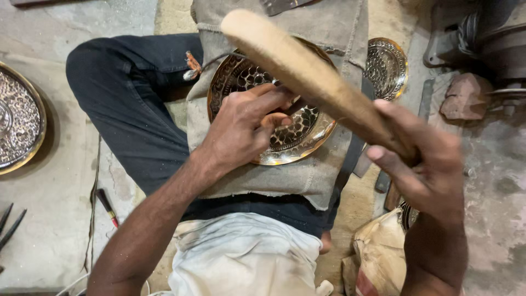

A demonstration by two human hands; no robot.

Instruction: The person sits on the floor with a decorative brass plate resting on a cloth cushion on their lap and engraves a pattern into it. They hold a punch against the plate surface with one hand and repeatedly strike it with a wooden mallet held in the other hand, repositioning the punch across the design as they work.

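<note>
Seated person, seen from above, legs in dark trousers [126, 104] crossed on a concrete floor [55, 219], a grey cloth [307, 181] spread over the lap. Brass plate [298, 137]: round, gold rim, centre covered in a hammered scale pattern, lying on the cloth over the lap, tilted slightly toward the viewer. Left hand [241, 129]: resting on the plate's near-left part, fingers [274, 98] curled inward with the fingertips pressed together over the patterned centre as if pinching something small; what they hold is hidden, so the grip cannot be told for sure. Right hand [424, 164]: closed around the lower end of a wooden stick [307, 71], which is long, pale, rounded at the top and blurred, raised above the plate and slanting from upper left to lower right across it. Second plate [388, 67]: smaller, same pattern, lying just beyond the cloth's right edge. Third plate [19, 120]: large, partly cut off at the left border, flat on the floor, well apart from the lap. Red-tipped tool [107, 207]: thin, on the floor left of the thigh. White cloth [241, 257] at the waist. Tan sack [378, 255] under the right forearm. Dark metal pieces [383, 178] beside the cloth, right side
</note>
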